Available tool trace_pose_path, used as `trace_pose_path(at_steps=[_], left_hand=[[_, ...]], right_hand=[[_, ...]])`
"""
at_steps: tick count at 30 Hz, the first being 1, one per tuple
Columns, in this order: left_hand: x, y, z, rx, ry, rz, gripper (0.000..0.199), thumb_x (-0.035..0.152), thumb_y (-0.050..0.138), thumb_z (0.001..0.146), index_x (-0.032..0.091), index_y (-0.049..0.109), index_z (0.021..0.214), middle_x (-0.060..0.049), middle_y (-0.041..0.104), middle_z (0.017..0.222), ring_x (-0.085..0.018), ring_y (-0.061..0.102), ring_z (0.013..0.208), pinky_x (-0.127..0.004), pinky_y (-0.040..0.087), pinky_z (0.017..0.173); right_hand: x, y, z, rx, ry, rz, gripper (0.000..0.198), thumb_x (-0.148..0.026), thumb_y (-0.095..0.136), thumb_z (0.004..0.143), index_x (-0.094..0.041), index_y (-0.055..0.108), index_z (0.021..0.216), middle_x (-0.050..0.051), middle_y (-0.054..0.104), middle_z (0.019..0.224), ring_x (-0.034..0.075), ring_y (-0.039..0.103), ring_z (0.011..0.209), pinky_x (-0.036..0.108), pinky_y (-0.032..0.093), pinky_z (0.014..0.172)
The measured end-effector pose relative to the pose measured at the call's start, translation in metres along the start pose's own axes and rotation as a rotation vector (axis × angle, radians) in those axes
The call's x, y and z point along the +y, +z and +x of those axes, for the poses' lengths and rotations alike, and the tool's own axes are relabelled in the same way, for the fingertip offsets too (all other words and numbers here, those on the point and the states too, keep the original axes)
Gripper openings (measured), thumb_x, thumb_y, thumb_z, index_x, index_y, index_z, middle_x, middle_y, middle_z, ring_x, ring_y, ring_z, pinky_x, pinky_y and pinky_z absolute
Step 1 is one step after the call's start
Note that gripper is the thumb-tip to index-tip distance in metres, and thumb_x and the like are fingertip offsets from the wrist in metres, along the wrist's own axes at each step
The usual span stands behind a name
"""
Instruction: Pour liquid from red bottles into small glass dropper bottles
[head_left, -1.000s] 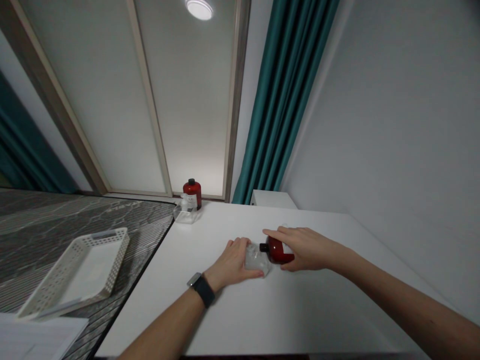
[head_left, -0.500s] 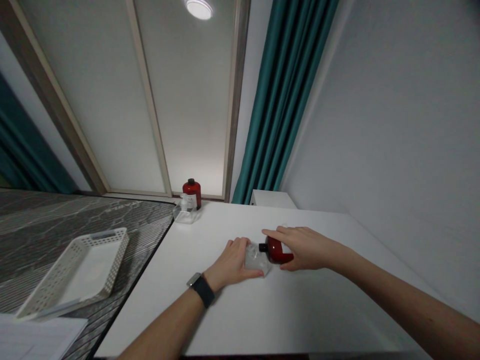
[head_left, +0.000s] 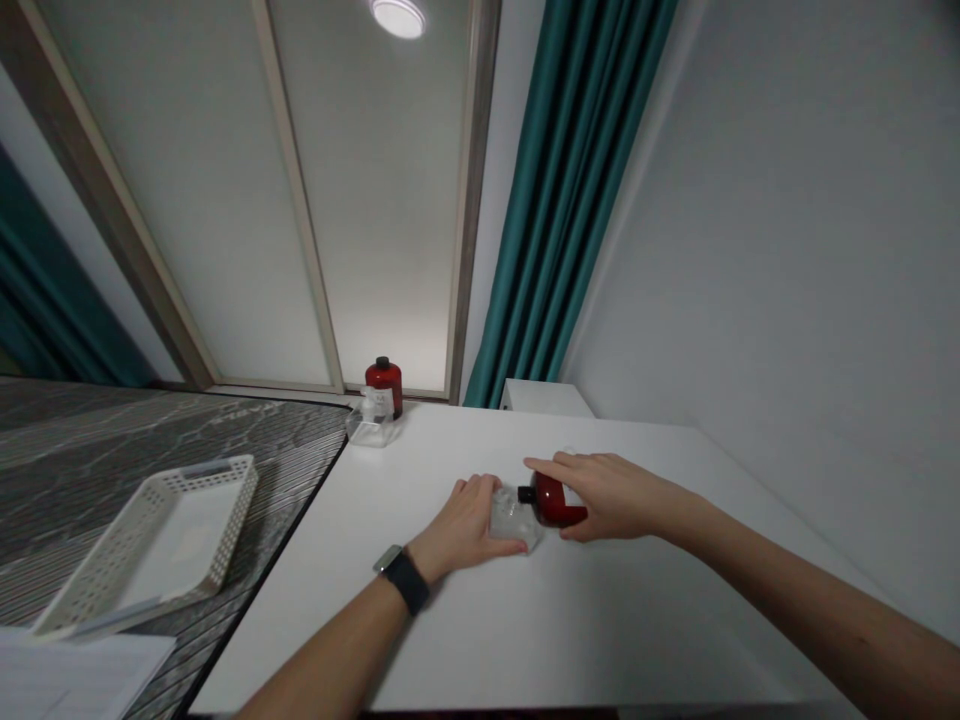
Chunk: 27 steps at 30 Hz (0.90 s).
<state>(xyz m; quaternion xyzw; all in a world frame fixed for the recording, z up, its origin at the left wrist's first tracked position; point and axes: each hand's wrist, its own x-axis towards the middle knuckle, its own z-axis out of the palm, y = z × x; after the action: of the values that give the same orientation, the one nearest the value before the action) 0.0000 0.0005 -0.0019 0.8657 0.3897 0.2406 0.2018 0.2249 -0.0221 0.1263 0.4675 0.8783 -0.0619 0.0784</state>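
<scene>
On the white table, my left hand [head_left: 469, 522] grips a clear plastic container [head_left: 513, 520], thumb along its near side and fingers at its far side. My right hand [head_left: 609, 492] is wrapped round a dark red bottle [head_left: 551, 499] with a black neck. The bottle is tilted over, its neck pointing left above the clear container. Part of a white label shows between my fingers. I cannot make out whether any liquid is flowing. A watch with a dark strap [head_left: 405, 580] sits on my left wrist.
At the table's [head_left: 480, 640] far left corner stands another red bottle [head_left: 385, 378], upright, behind a clear pump bottle [head_left: 370, 424]. A white perforated basket [head_left: 244, 500] and paper sheets [head_left: 90, 665] lie on the grey surface to the left. A white cabinet [head_left: 547, 398] stands beyond the table.
</scene>
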Motion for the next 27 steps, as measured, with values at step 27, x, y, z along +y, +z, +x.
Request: trace_pose_path(at_steps=[27], left_hand=[[0.0017, -0.0066, 0.0008, -0.049, 0.016, -0.018, 0.070, 0.056, 0.080, 0.068, 0.017, 0.048, 0.116, -0.015, 0.061, 0.116, -0.035, 0.059, 0.106, -0.051, 0.042, 0.095]], right_hand=[[-0.0011, -0.0027, 0.0005, -0.017, -0.011, -0.001, 0.088, -0.039, 0.073, 0.073, -0.023, 0.036, 0.151, 0.014, 0.065, 0.120, 0.034, 0.066, 0.098, 0.042, 0.048, 0.079]])
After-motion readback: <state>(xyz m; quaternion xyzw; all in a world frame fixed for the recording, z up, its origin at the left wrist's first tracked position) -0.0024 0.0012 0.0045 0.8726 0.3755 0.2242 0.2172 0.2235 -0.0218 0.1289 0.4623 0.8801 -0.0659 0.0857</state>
